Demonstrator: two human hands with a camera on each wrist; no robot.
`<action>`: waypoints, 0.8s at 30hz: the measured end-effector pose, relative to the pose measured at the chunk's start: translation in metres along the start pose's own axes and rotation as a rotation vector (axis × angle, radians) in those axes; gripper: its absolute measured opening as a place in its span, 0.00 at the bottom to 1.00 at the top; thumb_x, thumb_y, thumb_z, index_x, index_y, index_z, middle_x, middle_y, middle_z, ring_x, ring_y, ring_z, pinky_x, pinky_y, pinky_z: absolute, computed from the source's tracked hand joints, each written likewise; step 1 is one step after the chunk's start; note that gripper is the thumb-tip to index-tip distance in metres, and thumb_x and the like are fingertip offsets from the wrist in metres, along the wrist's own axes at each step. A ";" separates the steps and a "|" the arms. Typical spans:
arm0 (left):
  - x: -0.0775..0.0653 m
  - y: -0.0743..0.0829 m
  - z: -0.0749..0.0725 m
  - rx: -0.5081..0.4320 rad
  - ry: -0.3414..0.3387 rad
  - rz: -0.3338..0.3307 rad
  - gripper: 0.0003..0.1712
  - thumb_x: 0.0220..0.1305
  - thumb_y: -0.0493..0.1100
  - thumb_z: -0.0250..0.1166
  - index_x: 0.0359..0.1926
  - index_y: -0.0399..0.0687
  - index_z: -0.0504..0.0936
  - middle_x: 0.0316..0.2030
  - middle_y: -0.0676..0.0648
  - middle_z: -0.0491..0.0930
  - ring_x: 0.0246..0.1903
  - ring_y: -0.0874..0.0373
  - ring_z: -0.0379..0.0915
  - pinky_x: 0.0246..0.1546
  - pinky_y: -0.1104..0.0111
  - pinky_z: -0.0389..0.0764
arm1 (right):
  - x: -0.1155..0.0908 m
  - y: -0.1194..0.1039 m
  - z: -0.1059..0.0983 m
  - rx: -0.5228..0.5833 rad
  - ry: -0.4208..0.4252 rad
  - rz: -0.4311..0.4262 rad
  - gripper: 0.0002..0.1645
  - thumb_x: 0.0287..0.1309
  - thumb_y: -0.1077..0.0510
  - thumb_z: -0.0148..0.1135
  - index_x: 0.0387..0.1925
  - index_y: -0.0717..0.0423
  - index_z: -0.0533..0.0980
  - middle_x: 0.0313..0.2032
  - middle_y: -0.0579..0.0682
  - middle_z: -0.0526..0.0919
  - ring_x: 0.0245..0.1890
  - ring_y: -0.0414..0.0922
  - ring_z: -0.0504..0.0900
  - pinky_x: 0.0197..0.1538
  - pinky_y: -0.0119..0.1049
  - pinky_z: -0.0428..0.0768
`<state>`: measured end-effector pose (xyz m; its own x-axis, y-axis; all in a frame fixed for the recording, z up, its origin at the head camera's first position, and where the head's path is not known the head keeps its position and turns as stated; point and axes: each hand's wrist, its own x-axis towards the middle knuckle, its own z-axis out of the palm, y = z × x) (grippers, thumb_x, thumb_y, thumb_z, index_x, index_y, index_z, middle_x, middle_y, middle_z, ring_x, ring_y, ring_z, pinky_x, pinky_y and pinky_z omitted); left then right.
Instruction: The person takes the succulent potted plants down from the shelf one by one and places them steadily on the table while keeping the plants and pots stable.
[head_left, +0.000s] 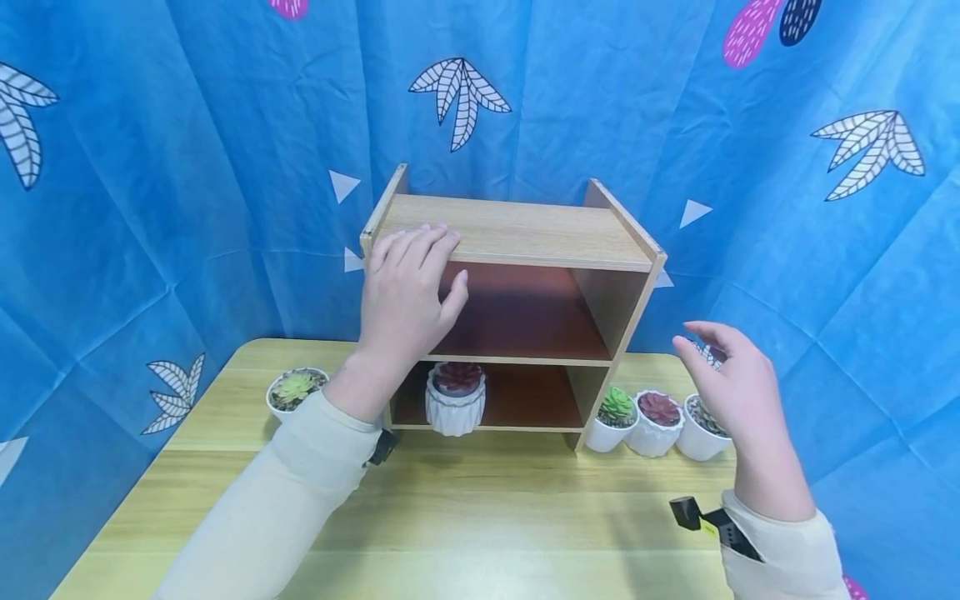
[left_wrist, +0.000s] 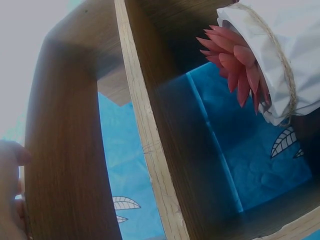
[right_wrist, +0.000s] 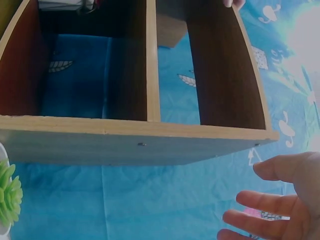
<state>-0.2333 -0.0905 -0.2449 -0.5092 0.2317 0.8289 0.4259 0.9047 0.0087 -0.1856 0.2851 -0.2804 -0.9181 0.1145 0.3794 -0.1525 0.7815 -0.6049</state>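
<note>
A small wooden shelf [head_left: 525, 229] with a raised top board and two compartments stands on the table. My left hand [head_left: 405, 287] rests on the top board's front left edge, its fingers laid over it and its thumb held apart. A red succulent in a white pleated pot [head_left: 455, 412] stands in the lower compartment; in the left wrist view, twine circles the white pot [left_wrist: 295, 55]. To the right of the shelf, my right hand [head_left: 738, 387] hangs in the air with loosely bent fingers, holding nothing. In the right wrist view the right hand [right_wrist: 287, 200] is apart from the shelf's side.
Right of the shelf stand a green succulent [head_left: 617, 407], a red succulent in a white pot [head_left: 654, 429] and another white pot [head_left: 701, 437], partly behind my right hand. Another potted succulent [head_left: 296, 387] sits at left. Blue patterned cloth [head_left: 465, 108] hangs behind the wooden table [head_left: 487, 508].
</note>
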 end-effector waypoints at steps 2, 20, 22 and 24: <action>0.000 0.000 0.000 0.001 -0.001 0.000 0.27 0.68 0.53 0.58 0.63 0.46 0.78 0.62 0.43 0.78 0.64 0.46 0.70 0.68 0.53 0.62 | 0.001 -0.002 0.001 0.003 0.002 0.000 0.34 0.71 0.39 0.53 0.67 0.59 0.71 0.66 0.66 0.71 0.63 0.67 0.69 0.58 0.69 0.69; 0.000 0.000 0.000 -0.002 0.005 0.000 0.27 0.68 0.53 0.57 0.63 0.46 0.78 0.62 0.43 0.78 0.63 0.46 0.70 0.67 0.53 0.62 | 0.004 -0.028 0.000 0.035 0.044 -0.050 0.32 0.71 0.41 0.53 0.66 0.57 0.72 0.65 0.64 0.72 0.64 0.66 0.71 0.59 0.68 0.70; 0.000 0.000 0.000 -0.002 0.008 0.002 0.27 0.68 0.53 0.57 0.63 0.46 0.79 0.62 0.43 0.78 0.63 0.46 0.70 0.67 0.53 0.62 | 0.005 -0.031 -0.001 0.037 0.051 -0.056 0.32 0.71 0.41 0.54 0.66 0.57 0.73 0.65 0.63 0.73 0.64 0.65 0.71 0.59 0.67 0.71; 0.001 0.000 0.000 -0.002 0.007 0.002 0.27 0.68 0.53 0.57 0.63 0.46 0.79 0.62 0.43 0.78 0.64 0.46 0.70 0.67 0.53 0.62 | 0.006 -0.033 -0.001 0.038 0.059 -0.063 0.31 0.71 0.41 0.54 0.65 0.57 0.73 0.65 0.63 0.73 0.64 0.65 0.71 0.60 0.67 0.71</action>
<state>-0.2334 -0.0902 -0.2443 -0.5030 0.2308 0.8329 0.4284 0.9035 0.0084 -0.1856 0.2604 -0.2573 -0.8835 0.1026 0.4571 -0.2237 0.7648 -0.6042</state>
